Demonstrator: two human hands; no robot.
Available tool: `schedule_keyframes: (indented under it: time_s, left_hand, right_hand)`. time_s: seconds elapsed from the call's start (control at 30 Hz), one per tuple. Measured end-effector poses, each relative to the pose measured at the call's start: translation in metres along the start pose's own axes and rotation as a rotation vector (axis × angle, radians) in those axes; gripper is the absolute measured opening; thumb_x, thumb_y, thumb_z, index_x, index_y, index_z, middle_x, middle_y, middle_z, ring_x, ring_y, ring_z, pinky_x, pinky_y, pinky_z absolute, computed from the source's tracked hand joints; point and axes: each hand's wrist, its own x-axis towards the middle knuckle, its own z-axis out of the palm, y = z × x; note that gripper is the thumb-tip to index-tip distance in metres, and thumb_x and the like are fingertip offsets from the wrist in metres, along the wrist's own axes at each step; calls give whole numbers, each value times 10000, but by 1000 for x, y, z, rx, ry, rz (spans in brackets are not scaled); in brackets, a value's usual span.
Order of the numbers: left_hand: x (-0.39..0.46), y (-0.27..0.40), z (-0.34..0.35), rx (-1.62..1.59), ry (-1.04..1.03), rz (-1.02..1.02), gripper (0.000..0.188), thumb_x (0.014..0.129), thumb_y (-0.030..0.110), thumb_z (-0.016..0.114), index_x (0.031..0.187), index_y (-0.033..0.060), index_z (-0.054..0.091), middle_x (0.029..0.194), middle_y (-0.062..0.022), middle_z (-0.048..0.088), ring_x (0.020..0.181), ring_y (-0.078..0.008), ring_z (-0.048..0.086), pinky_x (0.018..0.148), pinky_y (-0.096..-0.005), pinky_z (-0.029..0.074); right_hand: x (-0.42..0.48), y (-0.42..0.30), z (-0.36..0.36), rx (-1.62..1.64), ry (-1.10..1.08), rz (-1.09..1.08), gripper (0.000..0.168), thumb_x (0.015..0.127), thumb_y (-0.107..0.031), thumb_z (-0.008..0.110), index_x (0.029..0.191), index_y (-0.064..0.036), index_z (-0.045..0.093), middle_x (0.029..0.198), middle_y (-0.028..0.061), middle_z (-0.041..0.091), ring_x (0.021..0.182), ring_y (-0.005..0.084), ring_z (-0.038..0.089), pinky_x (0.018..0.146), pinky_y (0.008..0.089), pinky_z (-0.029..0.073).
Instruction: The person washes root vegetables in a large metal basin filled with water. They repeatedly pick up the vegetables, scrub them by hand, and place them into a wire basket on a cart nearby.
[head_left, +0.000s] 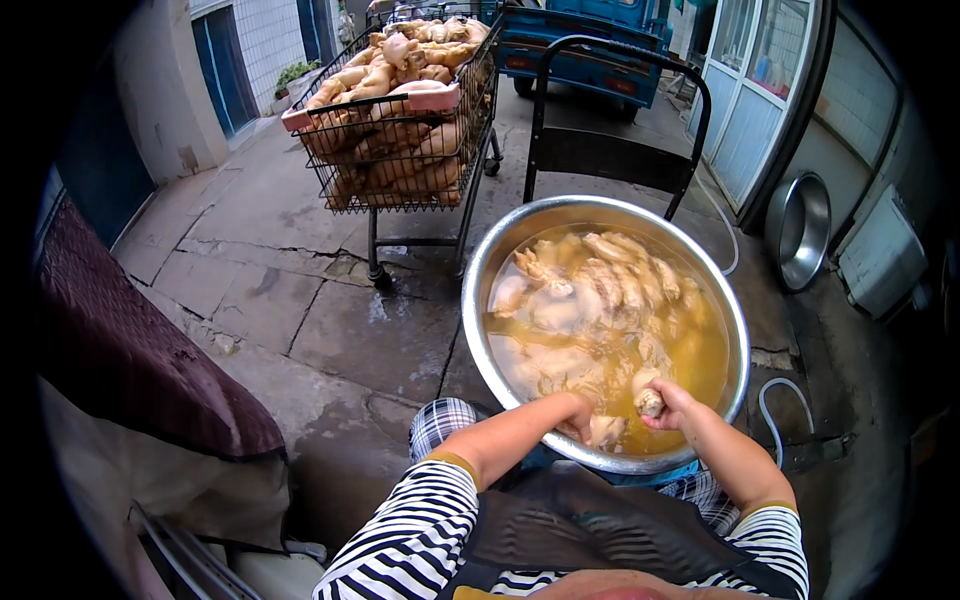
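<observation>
A wide stainless steel basin (480, 330) stands before me, filled with cloudy yellowish water and several pig's trotters (600, 285). At the basin's near right side my right hand (673, 403) grips one end of a pale trotter (646, 394), and its cut end faces me. My left hand (577, 416) reaches over the near rim to the water. A partly sunken trotter (606, 430) lies right beside it. The left fingers are partly hidden, so I cannot see whether they hold anything.
A wire shopping cart (397, 161) heaped with trotters stands ahead on cracked, wet paving. Behind the basin is a black-handled trolley (615, 157). A blue cargo vehicle (577, 60) is further back. To the right are a hose (772, 405) and a leaning metal basin (799, 232); maroon quilted fabric (142, 337) hangs left.
</observation>
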Motion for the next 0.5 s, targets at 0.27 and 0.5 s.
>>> schedule_keyframes:
  time_s: [0.27, 0.5]
  left_hand:
    - [-45, 9, -6, -718, 45, -81, 734, 617, 319, 757, 1214, 40, 432, 1010, -106, 564, 906, -257, 561, 633, -408, 505]
    - [-99, -24, -39, -1159, 373, 42, 604, 710, 289, 682, 1210, 73, 421, 1007, -118, 543, 784, -221, 583, 473, -351, 488]
  right_hand:
    - [-81, -62, 99, -88, -211, -176, 214, 815, -287, 552, 944, -117, 550, 745, 35, 602, 616, 139, 594, 431, 224, 487]
    - [-86, -52, 115, -47, -167, -234, 250, 816, -284, 542, 978, -93, 545, 767, 39, 607, 643, 138, 603, 449, 241, 511]
